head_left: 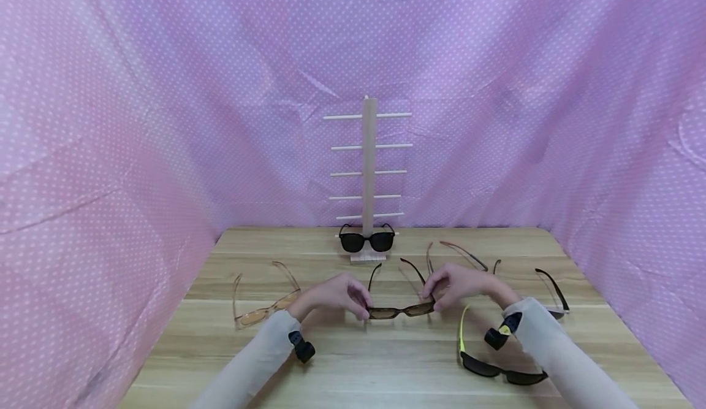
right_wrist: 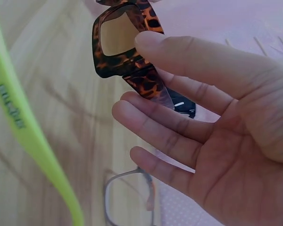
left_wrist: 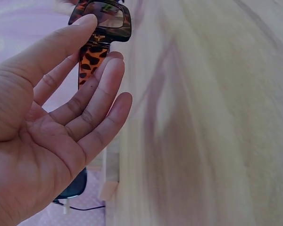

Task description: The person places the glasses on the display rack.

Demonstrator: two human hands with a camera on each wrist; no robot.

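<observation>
A pair of tortoiseshell sunglasses (head_left: 384,314) faces me above the middle of the table, its temples pointing away. My left hand (head_left: 337,294) pinches the frame's left end, near the hinge. At the other end, my right hand (head_left: 455,281) pinches the frame in the same way. In the left wrist view, the thumb lies against the lens rim and the spotted temple (left_wrist: 92,59) runs behind the fingers. The right wrist view shows the frame front (right_wrist: 101,63) pinched between thumb and fingers, the remaining fingers loosely spread.
Behind stands a wooden display rack (head_left: 369,170) with several rods; black sunglasses (head_left: 353,243) hang lowest. Orange-tinted glasses (head_left: 254,317) lie left. Black-and-lime sunglasses (head_left: 480,366) lie front right, near glasses with reddish temples (head_left: 463,251) and a dark-templed pair (head_left: 554,287). Pink dotted cloth (head_left: 469,59) surrounds the table.
</observation>
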